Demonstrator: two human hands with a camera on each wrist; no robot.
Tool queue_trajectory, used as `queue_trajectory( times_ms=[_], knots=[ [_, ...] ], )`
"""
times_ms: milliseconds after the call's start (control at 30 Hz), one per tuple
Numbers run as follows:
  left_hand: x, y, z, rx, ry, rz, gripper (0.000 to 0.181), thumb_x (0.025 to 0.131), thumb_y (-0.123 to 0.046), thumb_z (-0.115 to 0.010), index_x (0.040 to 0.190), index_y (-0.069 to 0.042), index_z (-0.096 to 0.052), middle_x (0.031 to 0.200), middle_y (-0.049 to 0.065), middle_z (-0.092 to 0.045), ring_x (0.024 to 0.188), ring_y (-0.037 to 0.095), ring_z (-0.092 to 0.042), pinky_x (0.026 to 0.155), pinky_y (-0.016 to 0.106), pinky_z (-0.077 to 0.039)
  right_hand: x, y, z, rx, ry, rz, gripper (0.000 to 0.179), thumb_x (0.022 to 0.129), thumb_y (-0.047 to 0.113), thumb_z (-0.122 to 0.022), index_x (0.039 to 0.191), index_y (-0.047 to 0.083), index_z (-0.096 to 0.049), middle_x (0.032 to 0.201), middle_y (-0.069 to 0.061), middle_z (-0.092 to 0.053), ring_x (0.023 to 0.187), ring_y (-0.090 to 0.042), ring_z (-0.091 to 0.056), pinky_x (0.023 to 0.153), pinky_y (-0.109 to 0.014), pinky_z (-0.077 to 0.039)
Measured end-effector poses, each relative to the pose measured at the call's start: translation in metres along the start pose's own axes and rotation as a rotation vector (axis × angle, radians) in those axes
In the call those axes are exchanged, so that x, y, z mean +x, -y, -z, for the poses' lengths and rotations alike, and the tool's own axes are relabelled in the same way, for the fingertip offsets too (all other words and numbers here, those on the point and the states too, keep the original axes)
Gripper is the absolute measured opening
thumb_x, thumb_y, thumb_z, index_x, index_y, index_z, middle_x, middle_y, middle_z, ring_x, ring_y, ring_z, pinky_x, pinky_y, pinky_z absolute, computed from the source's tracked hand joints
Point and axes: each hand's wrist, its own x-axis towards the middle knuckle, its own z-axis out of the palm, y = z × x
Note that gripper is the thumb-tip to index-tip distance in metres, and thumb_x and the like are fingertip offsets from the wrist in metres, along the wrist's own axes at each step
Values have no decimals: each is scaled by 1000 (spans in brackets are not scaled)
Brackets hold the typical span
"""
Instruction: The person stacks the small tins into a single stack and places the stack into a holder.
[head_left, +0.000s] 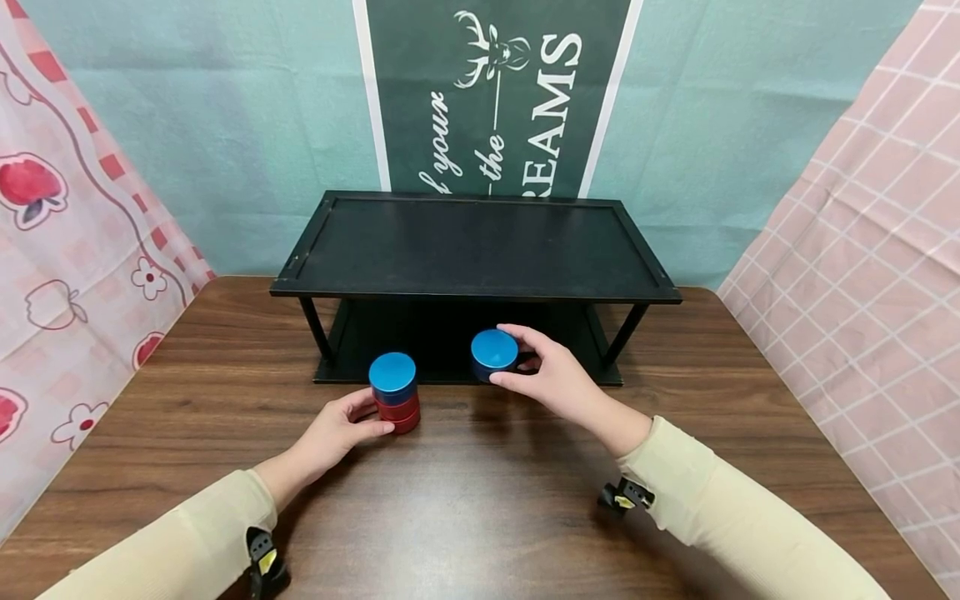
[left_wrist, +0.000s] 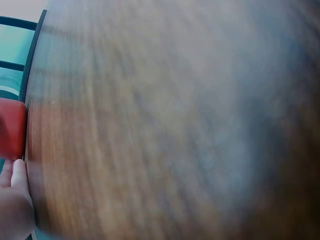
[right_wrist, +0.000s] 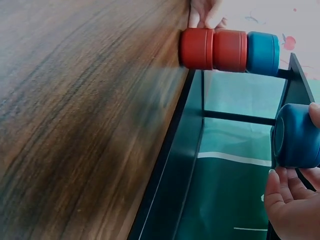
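Observation:
Two red round tins point(head_left: 398, 413) stand upright, one on the other, on the table, with a blue round tin point(head_left: 393, 373) on top of them. My left hand point(head_left: 330, 437) holds the stack low down, thumb and fingers round the red part. To the right, my right hand point(head_left: 558, 379) grips a second blue tin point(head_left: 494, 350) by its sides, raised above the table at the shelf's front edge. In the right wrist view this tin point(right_wrist: 295, 136) sits between thumb and fingers, apart from the stack. The left wrist view catches only part of a red tin point(left_wrist: 11, 129) beside the fingers.
A black two-level shelf point(head_left: 480, 250) stands at the back of the brown wooden table point(head_left: 465, 517), just beyond both hands. Its lower board point(head_left: 442, 333) lies close to the tabletop. Printed cloths point(head_left: 847, 275) hang round the back and sides.

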Motion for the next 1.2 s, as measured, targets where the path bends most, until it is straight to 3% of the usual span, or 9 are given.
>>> queue_trajectory(
  times_ms=[433,1200],
  knots=[
    [-1,-1,0,-2,-1,4,57,84,-15,-70,133,4,-45,130,21,-51,121,34,-46,93,27,-45,4,8,-5,18,-1,9,62,79,21,-76,133,10,-49,122,-7,-56,100,-21,-54,83,-37,-50],
    [1,0,0,11,-4,8,59,83,-18,-71,133,0,-46,130,18,-52,122,33,-46,96,33,-44,17,27,-24,42,28,84,59,79,20,-76,132,12,-51,121,-3,-57,100,-18,-53,84,-34,-50]
  ],
)
